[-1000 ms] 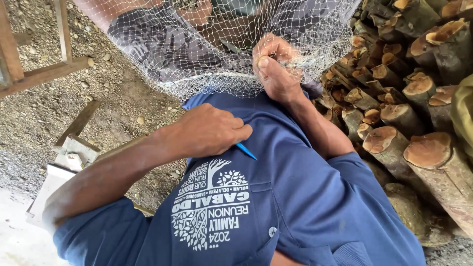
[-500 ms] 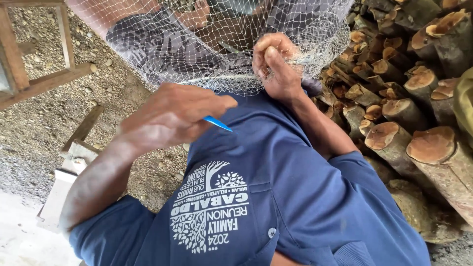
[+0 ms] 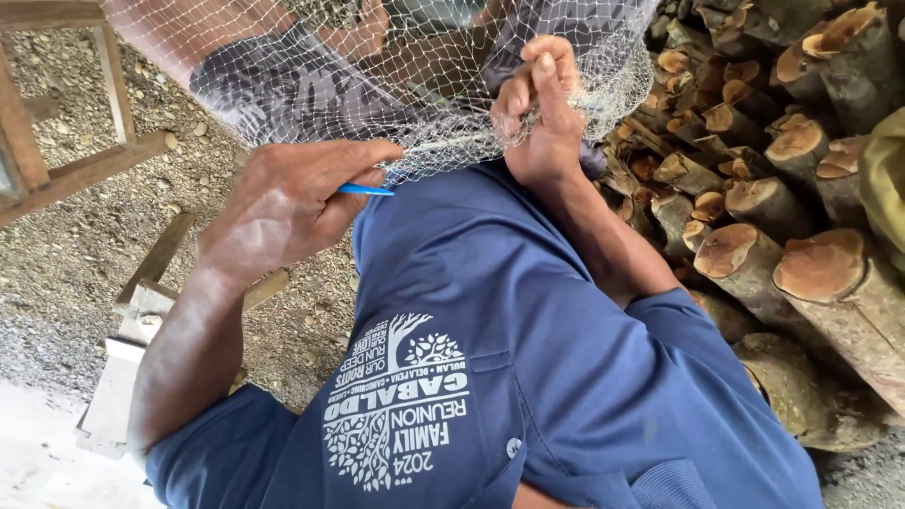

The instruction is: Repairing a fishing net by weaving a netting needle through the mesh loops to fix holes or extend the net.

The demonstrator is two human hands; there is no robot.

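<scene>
The fingers (image 3: 533, 80) of the right hand (image 3: 539, 118) are curling tight together, pinching a bunched fold of the white fishing net (image 3: 311, 85) at its lower hem. The thumb is pressing along the top of the fold and the mesh is gathering under the fist. The fingers (image 3: 363, 155) of the left hand (image 3: 292, 203) are closing on a slim blue netting needle (image 3: 366, 190), whose tip is pointing right and lying just under the net's hem, touching or nearly touching the mesh; which of the 2 cannot be told.

The net is hanging from the top edge of the view and spreading between the 2 hands, draping over the lap and over a dark grey printed cloth (image 3: 283, 90) behind the mesh. Both forearms are reaching up from a blue short-sleeved shirt (image 3: 528, 377) with a white tree print on its chest, which is filling the lower half of the view.

To the right, a stack of cut logs (image 3: 773, 198) is showing its round sawn ends, just beside the right forearm. On the left, the gravel floor (image 3: 85, 254) is carrying a wooden frame (image 3: 57, 184) near the upper left corner and some pale wood offcuts (image 3: 123, 377) below the left arm.
</scene>
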